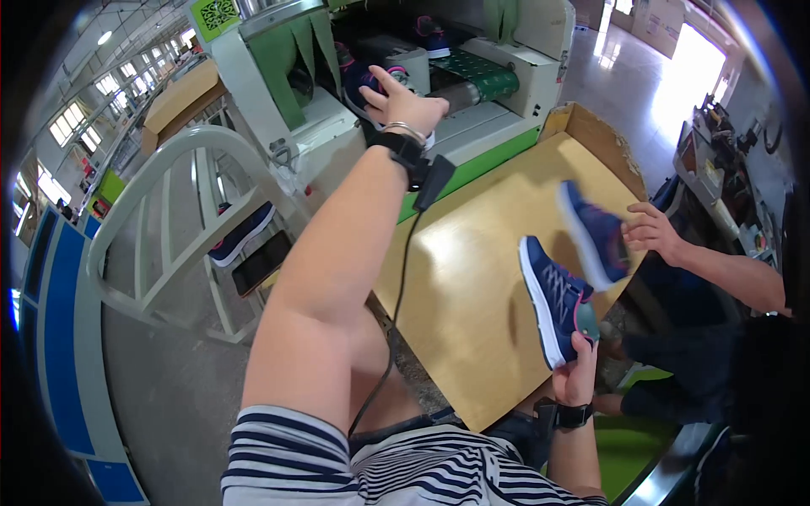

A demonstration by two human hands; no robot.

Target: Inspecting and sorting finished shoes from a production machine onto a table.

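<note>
My right hand (576, 375) is closed round the heel of a navy sneaker (553, 295) with a white sole and pink and teal trim. The sneaker is held over the tan board, toe pointing away from me. My left arm stretches forward to the machine's opening, where my left hand (401, 103) has its fingers spread over a dark sneaker (356, 83). Whether those fingers touch it cannot be made out. A second navy sneaker (593, 240), blurred, is at a co-worker's hand (654, 232) on the right.
A white and green machine (498, 126) with a green belt (477, 74) stands ahead, another sneaker (432, 38) deeper inside. The tan board (456, 337) adjoins it. On the left, a sneaker (243, 234) and a phone-like dark slab (261, 264) lie by a pale metal frame (156, 211). A black cable (396, 316) hangs from my left wrist.
</note>
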